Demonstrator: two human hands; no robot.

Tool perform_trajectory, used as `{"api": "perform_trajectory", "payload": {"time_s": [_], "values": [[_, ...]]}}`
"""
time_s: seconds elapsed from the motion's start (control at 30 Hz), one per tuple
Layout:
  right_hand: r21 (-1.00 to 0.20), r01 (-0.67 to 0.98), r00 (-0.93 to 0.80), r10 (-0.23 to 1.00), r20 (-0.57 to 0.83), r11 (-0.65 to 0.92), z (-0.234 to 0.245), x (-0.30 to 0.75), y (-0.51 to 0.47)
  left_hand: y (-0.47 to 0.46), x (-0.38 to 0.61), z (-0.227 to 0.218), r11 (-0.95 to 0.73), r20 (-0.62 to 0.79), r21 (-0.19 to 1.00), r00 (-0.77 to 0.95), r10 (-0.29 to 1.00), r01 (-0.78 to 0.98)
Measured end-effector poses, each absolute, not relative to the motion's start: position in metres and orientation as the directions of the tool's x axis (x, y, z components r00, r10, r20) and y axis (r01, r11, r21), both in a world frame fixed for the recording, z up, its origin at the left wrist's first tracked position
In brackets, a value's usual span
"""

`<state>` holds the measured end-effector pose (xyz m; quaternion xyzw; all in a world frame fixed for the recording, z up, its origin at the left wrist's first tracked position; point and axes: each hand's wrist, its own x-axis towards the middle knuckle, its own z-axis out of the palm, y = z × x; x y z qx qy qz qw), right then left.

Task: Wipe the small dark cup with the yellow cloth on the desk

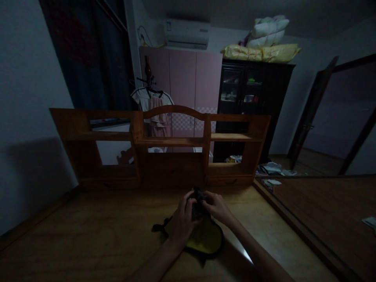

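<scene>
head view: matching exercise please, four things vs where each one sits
1 white air conditioner
2 yellow wrapped bedding bundles
3 yellow fabric piece with black edging
4 white shirt with dark stripes

A on the wooden desk, gripped by the left hand and right hand
B on top of the black glass-door cabinet
C high on the wall above the pink wardrobe
D on a hanger before that wardrobe

Pairs: 1-C, 2-B, 3-A, 4-D

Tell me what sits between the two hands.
In the head view, a dark bundle sits between the left hand and right hand; both grip it, so no bare gap shows.
</scene>
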<state>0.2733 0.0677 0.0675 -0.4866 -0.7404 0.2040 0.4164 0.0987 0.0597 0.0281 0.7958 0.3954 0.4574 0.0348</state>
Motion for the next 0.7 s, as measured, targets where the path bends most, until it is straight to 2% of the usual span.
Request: {"api": "perform_trajectory", "payload": {"time_s": [0.13,0.27,0.4,0.57,0.7], "values": [[-0.872,0.271,-0.178,0.912,0.37,0.407,0.045,0.274,0.075,0.061,0.101,0.029,-0.727,0.71,0.435,0.294,0.64,0.531],[-0.903,0.18,-0.137,0.919,0.37,0.39,0.027,0.275,0.074,0.058,0.104,0.029,-0.767,0.703,0.413,0.364,0.611,0.49],[-0.876,0.26,-0.124,0.914,0.387,0.406,0.022,0.278,0.07,0.054,0.105,0.027,-0.782,0.697,0.412,0.39,0.601,0.468],[-0.771,0.44,-0.103,0.879,0.465,0.46,0.021,0.28,0.063,0.053,0.105,0.027,-0.763,0.666,0.447,0.396,0.632,0.467],[-0.705,0.502,-0.181,0.858,0.481,0.501,0.025,0.279,0.058,0.053,0.107,0.029,-0.73,0.643,0.498,0.365,0.673,0.469]]}}
